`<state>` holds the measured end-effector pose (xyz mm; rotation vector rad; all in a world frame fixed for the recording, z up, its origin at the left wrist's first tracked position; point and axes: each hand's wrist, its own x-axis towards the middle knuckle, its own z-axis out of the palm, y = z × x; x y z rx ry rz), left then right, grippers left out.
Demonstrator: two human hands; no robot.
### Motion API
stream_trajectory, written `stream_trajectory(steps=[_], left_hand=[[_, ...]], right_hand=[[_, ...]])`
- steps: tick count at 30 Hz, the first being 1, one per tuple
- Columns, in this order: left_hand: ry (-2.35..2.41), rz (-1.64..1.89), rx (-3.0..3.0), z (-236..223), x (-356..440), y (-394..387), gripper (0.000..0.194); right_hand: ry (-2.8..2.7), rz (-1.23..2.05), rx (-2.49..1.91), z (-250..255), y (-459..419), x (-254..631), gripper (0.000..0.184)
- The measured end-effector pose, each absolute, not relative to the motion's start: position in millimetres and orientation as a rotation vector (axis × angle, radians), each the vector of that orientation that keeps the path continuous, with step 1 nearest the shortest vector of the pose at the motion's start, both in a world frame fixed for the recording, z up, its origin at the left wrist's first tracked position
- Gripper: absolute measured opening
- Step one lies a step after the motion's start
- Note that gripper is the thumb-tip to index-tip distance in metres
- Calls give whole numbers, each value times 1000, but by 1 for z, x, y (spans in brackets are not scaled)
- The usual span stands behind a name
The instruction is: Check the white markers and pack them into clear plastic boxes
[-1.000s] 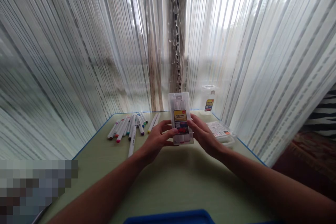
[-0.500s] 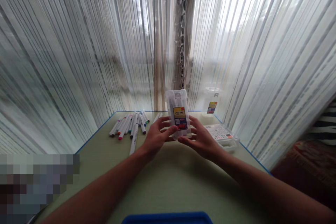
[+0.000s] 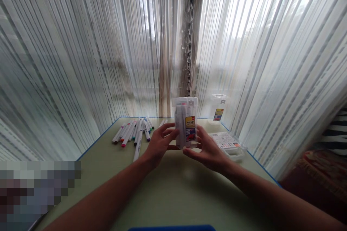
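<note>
A clear plastic marker case [image 3: 182,124] stands upright between my two hands, above the table. White markers show through its wall, and a yellow and dark label is on its front. My left hand [image 3: 162,142] grips the left side, thumb on the front edge. On the right, my right hand [image 3: 204,148] holds the side and lower corner, its thumb at the bottom. Loose white markers [image 3: 130,131] with coloured ends lie in a pile left of my left hand. One marker [image 3: 138,144] lies nearest to me, by my left wrist.
Another clear case [image 3: 218,112] with the same label stands at the back right. In front of it, a clear plastic case [image 3: 227,144] lies flat near my right hand. The green table [image 3: 173,195] has a blue edge. Striped curtains [image 3: 81,43] hang close behind it.
The marker case has turned between my hands, so its label now sits further right and its left side shows more. Both hands still hold it.
</note>
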<state>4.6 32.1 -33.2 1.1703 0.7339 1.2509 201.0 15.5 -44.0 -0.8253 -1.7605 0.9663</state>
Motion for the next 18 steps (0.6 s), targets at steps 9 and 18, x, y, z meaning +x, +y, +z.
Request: stream_trajectory(steps=[9,18], left_hand=[[670,1221,1163,-31,4,31,43],[613,1211,1195,-30,2,30,50]], right_hand=[[-1755,847,-873,-43,13,201,82],[-1786,699,-920,-41,12,201,83]])
